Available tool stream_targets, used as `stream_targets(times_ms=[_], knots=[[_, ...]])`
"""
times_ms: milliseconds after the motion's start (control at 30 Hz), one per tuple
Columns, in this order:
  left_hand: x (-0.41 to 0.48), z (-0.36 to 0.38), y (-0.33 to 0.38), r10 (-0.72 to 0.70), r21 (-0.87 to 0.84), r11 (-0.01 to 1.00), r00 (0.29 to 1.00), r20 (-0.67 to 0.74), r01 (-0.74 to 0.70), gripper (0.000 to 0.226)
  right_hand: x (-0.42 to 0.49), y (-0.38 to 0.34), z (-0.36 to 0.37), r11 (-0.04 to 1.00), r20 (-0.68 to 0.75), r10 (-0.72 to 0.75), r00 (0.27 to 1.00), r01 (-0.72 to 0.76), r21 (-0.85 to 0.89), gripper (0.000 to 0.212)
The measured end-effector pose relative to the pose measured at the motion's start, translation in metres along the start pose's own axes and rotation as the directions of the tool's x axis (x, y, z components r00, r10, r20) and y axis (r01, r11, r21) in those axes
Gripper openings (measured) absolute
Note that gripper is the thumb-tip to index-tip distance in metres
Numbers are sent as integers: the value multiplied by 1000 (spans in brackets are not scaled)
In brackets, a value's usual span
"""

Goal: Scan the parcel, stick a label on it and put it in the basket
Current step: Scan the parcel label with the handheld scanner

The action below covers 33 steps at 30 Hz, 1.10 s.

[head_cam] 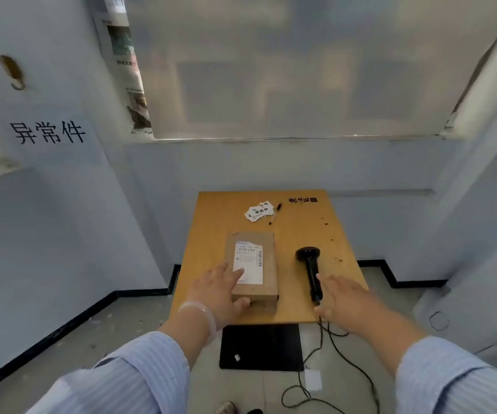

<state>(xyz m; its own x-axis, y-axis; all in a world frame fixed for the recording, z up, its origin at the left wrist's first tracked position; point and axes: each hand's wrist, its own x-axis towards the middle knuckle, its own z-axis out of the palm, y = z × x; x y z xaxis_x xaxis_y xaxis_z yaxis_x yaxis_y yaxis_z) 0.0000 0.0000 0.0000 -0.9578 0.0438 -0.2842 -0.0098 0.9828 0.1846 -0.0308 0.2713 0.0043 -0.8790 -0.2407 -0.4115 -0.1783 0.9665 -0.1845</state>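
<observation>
A brown cardboard parcel [268, 264] with a white shipping label lies on the small wooden table [211, 234]. My left hand [217, 289] rests on the parcel's near left corner, fingers spread, thumb against its front edge. A black handheld scanner [311, 264] lies to the right of the parcel, its cable hanging off the table's front edge. My right hand [341, 298] is open just beside the scanner's handle, fingers apart, not closed around it. A small pile of white stickers [259, 211] lies at the back of the table.
A black pen [274, 213] lies next to the stickers. A black rectangular mat [261, 346] is on the floor under the table's front edge, with the scanner cable [339, 357] looping beside it. Pale blue walls close in left, right and behind. No basket is visible.
</observation>
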Motion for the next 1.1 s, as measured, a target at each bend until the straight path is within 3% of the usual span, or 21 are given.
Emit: stream_targets(times_ms=[133,400,533,700,933,1100], knots=[[47,11,-20,-15,-9,1000,999,34,15,72,50,-1,10,995,12,70,998,-70,71,77],[103,41,-56,9,-188,982,990,137,17,77,116,-1,18,952,27,225,974,-225,208,80],[108,52,-59,22,-392,918,981,193,57,76,136,-2,27,901,58,276,959,-279,332,88],[127,55,-55,1,-512,851,975,220,115,74,168,-6,30,791,49,405,913,-377,482,94],[143,65,-49,-2,-689,706,974,228,163,90,195,5,35,660,51,453,890,-374,652,84],[150,65,-44,-37,-728,670,986,163,145,89,194,5,31,655,36,424,905,-334,678,73]])
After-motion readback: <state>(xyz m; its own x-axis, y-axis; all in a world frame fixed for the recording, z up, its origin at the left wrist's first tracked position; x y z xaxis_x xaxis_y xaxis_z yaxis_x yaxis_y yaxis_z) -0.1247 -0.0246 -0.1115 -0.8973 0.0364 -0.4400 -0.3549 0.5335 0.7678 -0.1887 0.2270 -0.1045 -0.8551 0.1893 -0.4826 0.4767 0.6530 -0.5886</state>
